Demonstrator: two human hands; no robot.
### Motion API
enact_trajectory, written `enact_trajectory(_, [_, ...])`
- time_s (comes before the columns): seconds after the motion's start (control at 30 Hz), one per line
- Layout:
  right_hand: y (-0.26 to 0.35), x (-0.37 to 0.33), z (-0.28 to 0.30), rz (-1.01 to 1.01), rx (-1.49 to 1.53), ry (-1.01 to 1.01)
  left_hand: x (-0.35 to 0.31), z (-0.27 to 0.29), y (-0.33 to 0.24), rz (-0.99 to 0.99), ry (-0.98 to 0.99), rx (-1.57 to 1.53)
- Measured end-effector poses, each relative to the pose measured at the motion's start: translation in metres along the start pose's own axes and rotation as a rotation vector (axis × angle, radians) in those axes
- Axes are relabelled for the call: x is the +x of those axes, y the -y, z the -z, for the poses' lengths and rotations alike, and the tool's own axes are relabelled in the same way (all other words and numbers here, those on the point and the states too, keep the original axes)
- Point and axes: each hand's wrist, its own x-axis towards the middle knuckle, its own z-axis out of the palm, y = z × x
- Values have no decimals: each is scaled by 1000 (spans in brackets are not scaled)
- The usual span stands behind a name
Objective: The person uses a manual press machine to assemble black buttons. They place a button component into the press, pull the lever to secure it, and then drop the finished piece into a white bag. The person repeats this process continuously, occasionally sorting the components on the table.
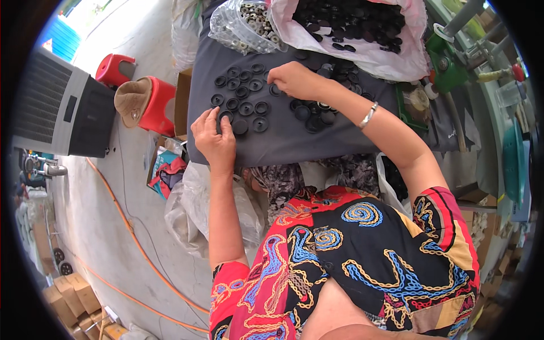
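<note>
Round black caps with raised rims lie spread across the grey-covered table, most with the hollow side up. My left hand rests at the near left of this group, thumb and fingers apart beside a black cap; whether they touch it is unclear. Over the middle of the table, my right hand has its fingers drawn together, pointing left near another cap. What they pinch, if anything, is hidden. Below the right forearm sits a denser cluster of caps.
A pink-white sack of black pieces stands at the far edge, beside a clear bag of small metal parts. Green machinery is at the right. Left are red stools, a hat and an orange hose on the floor.
</note>
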Motion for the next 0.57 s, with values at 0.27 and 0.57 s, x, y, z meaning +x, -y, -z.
enact_trajectory(0.27, [-11,3,-4,62,-170,-112,0,1,-7,-9,0,61])
enact_trajectory(0.57, [31,-55,31,-56,-445,149,-1,1,-6,1,-7,5])
